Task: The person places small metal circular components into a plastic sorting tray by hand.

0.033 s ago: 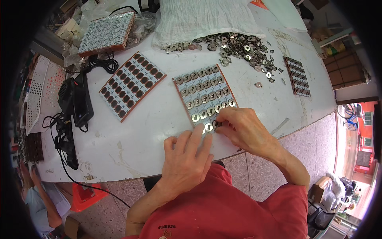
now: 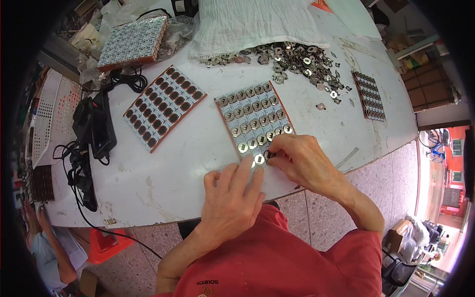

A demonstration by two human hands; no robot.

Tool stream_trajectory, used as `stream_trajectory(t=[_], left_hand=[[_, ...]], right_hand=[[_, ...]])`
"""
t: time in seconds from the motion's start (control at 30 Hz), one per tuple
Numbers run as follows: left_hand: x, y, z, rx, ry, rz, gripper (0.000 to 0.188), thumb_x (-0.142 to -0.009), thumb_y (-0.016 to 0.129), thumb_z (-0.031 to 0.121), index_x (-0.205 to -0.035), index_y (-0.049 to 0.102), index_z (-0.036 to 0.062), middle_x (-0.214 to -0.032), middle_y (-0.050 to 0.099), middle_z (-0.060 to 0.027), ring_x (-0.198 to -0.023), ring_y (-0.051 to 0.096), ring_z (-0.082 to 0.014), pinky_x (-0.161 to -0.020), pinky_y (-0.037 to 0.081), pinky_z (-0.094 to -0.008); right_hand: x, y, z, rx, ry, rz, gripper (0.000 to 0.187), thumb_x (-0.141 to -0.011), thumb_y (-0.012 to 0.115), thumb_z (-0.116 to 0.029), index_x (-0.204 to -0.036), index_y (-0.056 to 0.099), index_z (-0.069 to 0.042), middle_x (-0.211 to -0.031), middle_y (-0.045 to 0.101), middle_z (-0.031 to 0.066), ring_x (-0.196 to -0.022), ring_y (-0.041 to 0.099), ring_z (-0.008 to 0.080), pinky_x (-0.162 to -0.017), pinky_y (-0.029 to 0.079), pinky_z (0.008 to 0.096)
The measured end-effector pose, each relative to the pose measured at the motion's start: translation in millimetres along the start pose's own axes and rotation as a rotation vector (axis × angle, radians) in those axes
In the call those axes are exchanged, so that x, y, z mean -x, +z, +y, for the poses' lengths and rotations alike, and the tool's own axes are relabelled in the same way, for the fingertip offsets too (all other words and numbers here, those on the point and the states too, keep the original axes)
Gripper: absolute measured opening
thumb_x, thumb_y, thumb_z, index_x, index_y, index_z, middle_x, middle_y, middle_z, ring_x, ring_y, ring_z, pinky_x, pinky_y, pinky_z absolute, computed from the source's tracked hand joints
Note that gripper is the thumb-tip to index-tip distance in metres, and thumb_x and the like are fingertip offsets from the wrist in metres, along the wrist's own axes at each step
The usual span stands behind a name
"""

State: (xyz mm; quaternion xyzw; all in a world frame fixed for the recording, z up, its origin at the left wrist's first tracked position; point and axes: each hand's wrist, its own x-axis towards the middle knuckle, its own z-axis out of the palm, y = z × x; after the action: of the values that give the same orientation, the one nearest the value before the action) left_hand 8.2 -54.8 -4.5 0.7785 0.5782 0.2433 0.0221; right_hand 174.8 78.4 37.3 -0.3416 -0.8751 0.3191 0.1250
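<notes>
A panel of circuit boards [image 2: 241,120] lies in front of me on the white table, with rows of small silvery metal discs on it. Fingers stretched, my left hand [image 2: 230,198] rests its fingertips at the panel's near edge, beside a shiny disc [image 2: 260,159]. My right hand [image 2: 304,161] is closed in a pinch at the near right corner of the panel, next to a dark round spot [image 2: 268,155]. What sits between its thumb and fingers is hidden.
A pile of loose metal discs [image 2: 307,64] spills from a white sack [image 2: 257,24]. Another panel with dark round spots [image 2: 165,106] lies left, a smaller one [image 2: 369,96] right. Stacked panels [image 2: 133,42], a black power adapter [image 2: 101,123] and cables stand left. A person's arm [image 2: 58,247] shows lower left.
</notes>
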Motion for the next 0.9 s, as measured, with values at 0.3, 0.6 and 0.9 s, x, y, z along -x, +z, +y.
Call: stream_trajectory(t=[0.3,0.6,0.9], left_hand=[[-1.1,-1.3,1.2,0.037,-0.009,-0.019,0.048,-0.080,0.074,0.022,-0.122,0.067,0.0008,-0.140,0.052,-0.0201,-0.114,0.052,-0.0315,-0.089,0.037,-0.0472],[-0.2,-0.2,-0.3,0.039,-0.017,-0.016,0.048,-0.080,0.073,0.022,-0.122,0.067,0.0006,-0.140,0.052,-0.0195,-0.115,0.051,-0.0314,-0.090,0.037,-0.0469],[-2.2,0.8,0.6,0.013,0.000,0.000,0.047,-0.080,0.073,0.024,-0.120,0.065,0.0023,-0.138,0.053,-0.0181,-0.111,0.053,-0.0283,-0.084,0.040,-0.0470]], right_hand=[[-3.4,1.4,2.7,0.125,-0.060,-0.034,0.012,-0.079,0.070,-0.002,-0.087,0.064,0.005,-0.078,0.066,0.0200,-0.073,0.065,0.0407,-0.065,0.051,0.0447],[-5.9,-6.9,0.4,-0.065,0.078,-0.069,0.014,-0.080,0.074,-0.003,-0.090,0.066,0.004,-0.079,0.068,0.0195,-0.071,0.067,0.0340,-0.064,0.052,0.0411],[-6.9,0.0,4.2,0.129,-0.132,-0.018,0.013,-0.079,0.071,-0.004,-0.083,0.061,0.003,-0.075,0.063,0.0182,-0.071,0.063,0.0391,-0.064,0.049,0.0460]])
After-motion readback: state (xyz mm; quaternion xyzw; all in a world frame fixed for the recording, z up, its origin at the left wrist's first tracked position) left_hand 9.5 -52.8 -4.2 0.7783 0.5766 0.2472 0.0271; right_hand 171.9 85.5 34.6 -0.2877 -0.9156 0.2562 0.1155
